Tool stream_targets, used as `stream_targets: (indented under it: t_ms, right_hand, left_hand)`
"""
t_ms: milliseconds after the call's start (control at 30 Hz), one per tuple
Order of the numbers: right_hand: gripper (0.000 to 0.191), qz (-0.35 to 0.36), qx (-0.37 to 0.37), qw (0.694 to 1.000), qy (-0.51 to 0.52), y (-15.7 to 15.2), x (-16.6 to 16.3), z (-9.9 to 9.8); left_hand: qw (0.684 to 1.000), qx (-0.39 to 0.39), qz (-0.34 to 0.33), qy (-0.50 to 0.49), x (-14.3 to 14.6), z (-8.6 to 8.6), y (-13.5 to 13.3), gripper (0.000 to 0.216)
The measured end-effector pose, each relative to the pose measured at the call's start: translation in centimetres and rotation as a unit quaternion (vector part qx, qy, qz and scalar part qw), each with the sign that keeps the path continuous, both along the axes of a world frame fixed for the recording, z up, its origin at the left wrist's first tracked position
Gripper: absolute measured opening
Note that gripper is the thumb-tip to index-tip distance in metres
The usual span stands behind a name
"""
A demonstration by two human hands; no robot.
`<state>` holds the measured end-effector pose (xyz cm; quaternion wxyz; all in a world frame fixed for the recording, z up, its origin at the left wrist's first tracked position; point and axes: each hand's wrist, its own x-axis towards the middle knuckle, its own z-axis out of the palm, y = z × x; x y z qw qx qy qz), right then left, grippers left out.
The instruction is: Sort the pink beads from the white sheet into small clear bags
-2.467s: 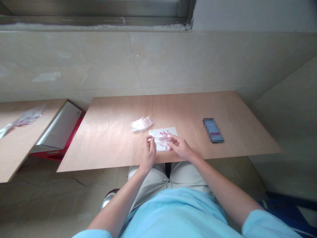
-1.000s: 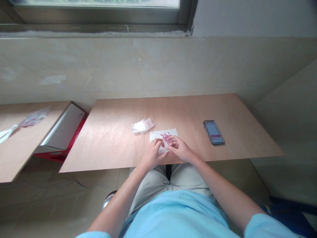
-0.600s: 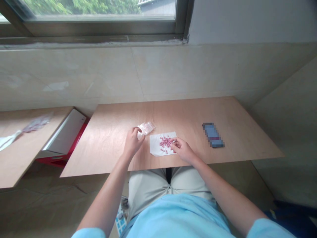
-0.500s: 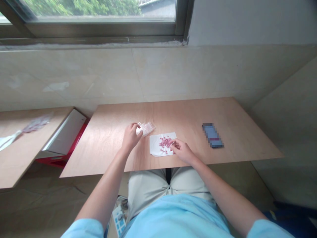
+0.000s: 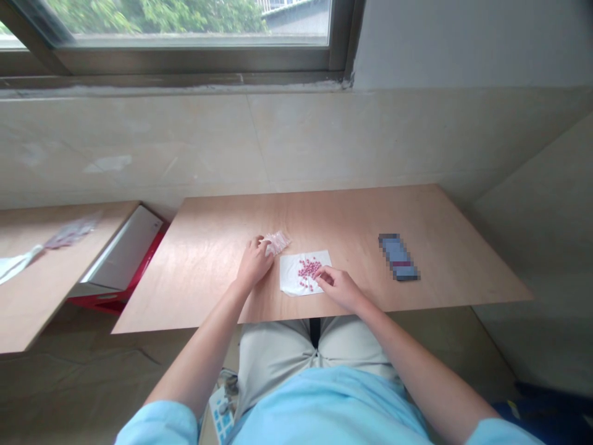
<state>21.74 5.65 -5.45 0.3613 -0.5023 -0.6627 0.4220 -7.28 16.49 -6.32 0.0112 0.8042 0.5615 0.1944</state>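
Small clear plastic bags (image 5: 278, 242) lie in a heap on the wooden board table (image 5: 208, 247). My left hand (image 5: 256, 259) rests at the heap's left side, its bent fingers closed on the near bag edge. Beside it is a white sheet (image 5: 290, 281), perhaps paper or cloth, bearing many small pink beads (image 5: 308, 267). Over the sheet's right edge is my right hand (image 5: 340, 287), thumb and fingertips brought together by the beads. Whatever lies between those fingertips is too small to make out.
A phone-like blurred object (image 5: 399, 256) lies on the right of the table. To the left, a second table (image 5: 28, 309) carries a plastic bag (image 5: 71, 232). Between the tables stand a white box (image 5: 123, 247) and a red crate (image 5: 143, 269). The wall and window rise behind.
My left hand has moved right and down onto the plastic bags, its fingers now at their edge. My right hand has shifted only slightly beside the beads.
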Motion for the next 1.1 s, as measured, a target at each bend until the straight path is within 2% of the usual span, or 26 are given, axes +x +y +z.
stream_targets:
  t_ms: [167,367,500,600,700,833,900,967,1100]
  right_hand:
    - [0.02,0.005,0.018,0.999,-0.027,-0.2,0.1,0.2]
    - [0.02,0.006,0.025,0.998,-0.054,-0.4,0.0,-0.4]
    - [0.021,0.013,0.024,0.998,-0.057,-0.5,-0.1,-0.5]
    - [0.021,0.014,0.025,0.998,-0.049,-0.6,-0.1,-0.3]
    - [0.022,0.012,0.021,0.999,-0.034,-0.6,0.0,0.0]
    - [0.024,0.004,-0.005,1.0,0.024,-0.3,-0.2,0.2]
    - [0.029,0.0,-0.038,0.996,0.078,-0.2,-0.4,0.4]
    - [0.04,0.015,-0.085,0.983,0.159,-0.1,-0.6,0.9]
    - [0.059,0.118,-0.166,0.932,0.3,-0.7,-0.6,2.1]
  left_hand:
    - [0.999,-0.022,-0.006,0.04,1.1,-0.1,-1.0,0.044]
    - [0.996,-0.071,0.024,0.057,2.5,-1.5,-2.8,0.062]
    - [0.992,-0.108,0.038,0.047,2.6,-1.8,-2.7,0.067]
    - [0.992,-0.114,0.045,0.005,2.3,-0.9,-2.0,0.057]
    - [0.993,-0.077,0.062,-0.071,2.1,1.0,-1.8,0.038]
    - [0.98,-0.024,0.051,-0.192,3.1,3.9,-4.0,0.032]
    - [0.965,-0.044,0.019,-0.258,4.4,5.0,-6.0,0.031]
    - [0.937,-0.109,-0.023,-0.332,6.0,5.7,-8.1,0.035]
    - [0.83,-0.304,-0.116,-0.453,8.8,5.8,-11.3,0.047]
